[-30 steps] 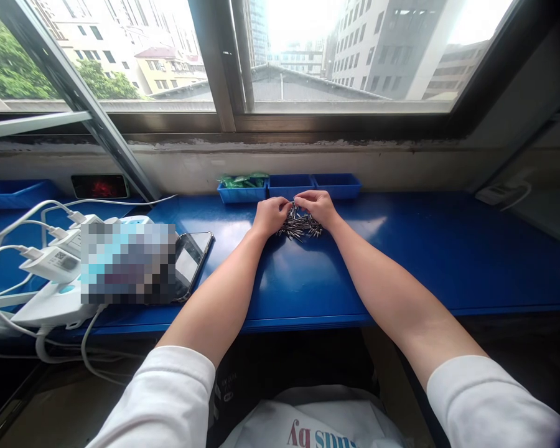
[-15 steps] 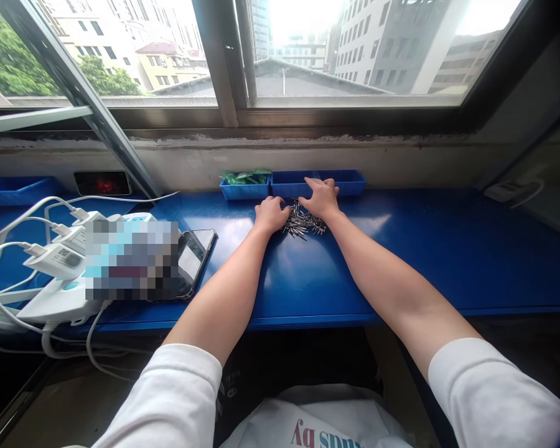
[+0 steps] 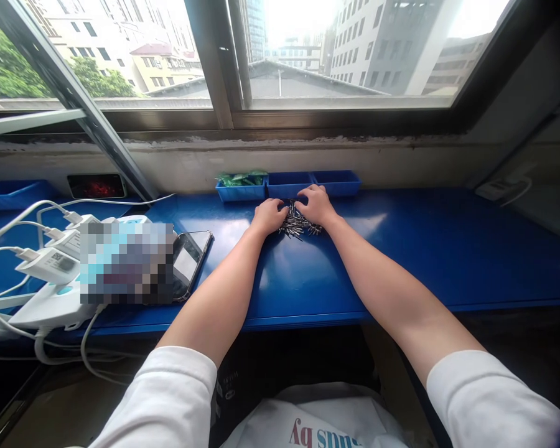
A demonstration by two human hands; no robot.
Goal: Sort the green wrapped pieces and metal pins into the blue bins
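Bare right hand [image 3: 317,205] dips toward heap of slim, dark-silver metal pieces [image 3: 293,229]

Half a second earlier, its fingers were raised and spread before the row of three blue plastic bins [image 3: 284,189]; now we find them lower and more bent, while the bare left hand [image 3: 269,215] has barely shifted. The heap rests on the glossy blue worktop [image 3: 401,249], between the two hands and partly hidden by both. We see it just to the right of the left hand's fingertips; from the right hand's fingertips it lies below and toward the person. Neither hand is clearly the nearer. The pieces point many ways, though several in the heap's left part slant with one end toward the person, their long axes running more front to back than from hand to hand. The right thumb and forefinger are bent toward each other, but whether they meet or hold a piece we cannot tell. The left fingers curl at the heap's edge, their tips too covered for us to say if they pinch anything. Behind, the leftmost bin holds crumpled green material [image 3: 242,179].
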